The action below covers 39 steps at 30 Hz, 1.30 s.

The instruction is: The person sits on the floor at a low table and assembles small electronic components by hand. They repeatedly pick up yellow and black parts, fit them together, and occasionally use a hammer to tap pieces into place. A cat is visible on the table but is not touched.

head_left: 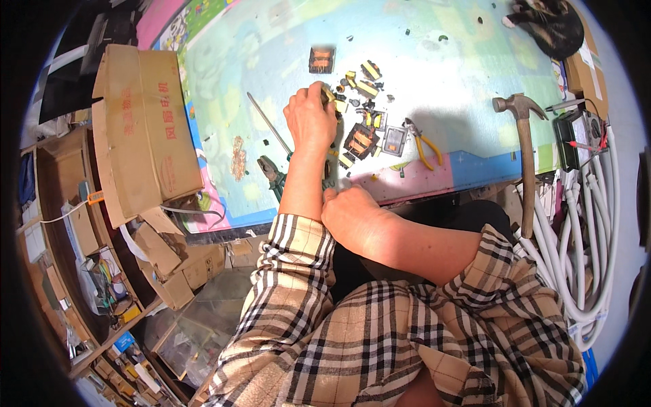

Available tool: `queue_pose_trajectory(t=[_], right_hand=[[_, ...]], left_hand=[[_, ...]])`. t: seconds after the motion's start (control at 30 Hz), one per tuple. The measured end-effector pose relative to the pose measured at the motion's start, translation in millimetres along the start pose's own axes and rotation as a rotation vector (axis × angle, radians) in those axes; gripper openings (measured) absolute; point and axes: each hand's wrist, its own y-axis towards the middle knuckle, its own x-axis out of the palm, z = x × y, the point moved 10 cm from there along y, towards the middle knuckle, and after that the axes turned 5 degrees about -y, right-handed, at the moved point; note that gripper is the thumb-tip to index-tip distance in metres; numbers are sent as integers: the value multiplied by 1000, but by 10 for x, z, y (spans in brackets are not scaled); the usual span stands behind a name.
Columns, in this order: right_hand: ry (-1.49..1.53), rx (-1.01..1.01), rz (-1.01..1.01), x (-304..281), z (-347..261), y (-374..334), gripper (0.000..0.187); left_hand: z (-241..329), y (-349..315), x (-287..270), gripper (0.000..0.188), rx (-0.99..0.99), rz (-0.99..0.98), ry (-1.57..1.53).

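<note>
My left hand (310, 119) reaches over the table with its fingers curled down at the left side of a pile of black and yellow coil parts (366, 88). What its fingertips hold, if anything, is hidden. Close by the table's front edge, my right hand (352, 211) is closed beside my left forearm, its grip out of sight. A small transformer with copper windings (321, 60) lies beyond my left hand; another (361, 140) is to its right. Green-handled pliers (272, 172) lie left of my forearm, partly covered by it, near a long screwdriver shaft (268, 121).
Yellow-handled cutters (423, 144) lie by a dark square casing (395, 140). A claw hammer (525, 142) overhangs the right edge, near a meter with probes (586, 136) and white tubing (597, 251). Copper wire (238, 159), a cardboard box (150, 129) and a cat (549, 28) surround the work.
</note>
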Motion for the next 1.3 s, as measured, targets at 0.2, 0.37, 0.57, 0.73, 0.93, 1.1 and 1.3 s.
queue_pose_trajectory(t=[0.2,0.37,0.57,0.73,0.93,1.1,1.3], right_hand=[[3,0,-59,-69,41,37,13],[-18,18,-62,-32,49,52,14],[-24,29,-94,2,120,51,15],[-7,35,-86,-65,137,24,15],[25,8,-56,-150,118,14,15],[28,22,-54,-76,104,27,14],[5,19,-47,-68,49,14,13]], left_hand=[[-87,62,-70,38,-93,33,78],[100,67,-38,32,72,86,-44],[191,110,56,21,66,44,-103],[196,131,82,16,83,56,-101],[-86,229,64,14,-227,-18,-738],[-207,166,288,23,-609,-193,-1657],[-43,129,172,28,-508,-304,-1919]])
